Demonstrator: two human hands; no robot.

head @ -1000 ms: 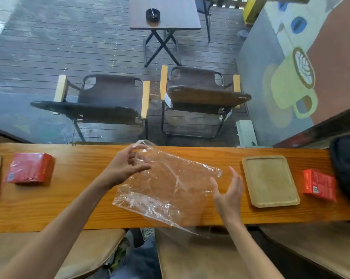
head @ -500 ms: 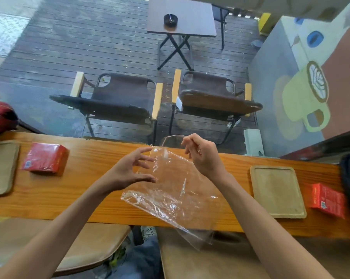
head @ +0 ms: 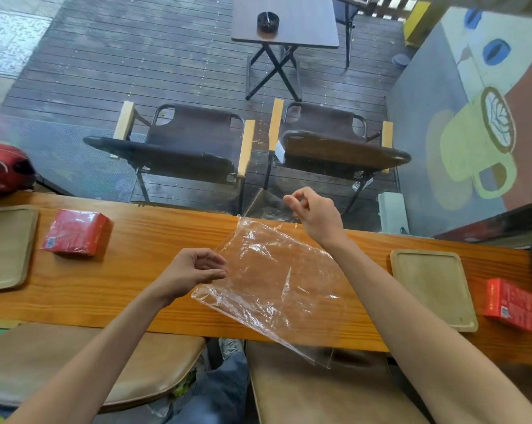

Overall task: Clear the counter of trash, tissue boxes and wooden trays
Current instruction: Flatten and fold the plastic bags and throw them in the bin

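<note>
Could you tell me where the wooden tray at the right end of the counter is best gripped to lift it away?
Probably by the near edge of the wooden tray: it lies flat, reaching almost to the front of the counter, so fingers could hook its raised rim. The red tissue box crowds its right side.

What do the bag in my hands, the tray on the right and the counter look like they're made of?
Bag: thin clear plastic film, glossy; it crinkles, glints and shows the wood through it. Right tray: probably pale wood, matte, with faint grain and a raised rim. Counter: orange-toned wood with long grain lines and a slight sheen, likely varnished.
</note>
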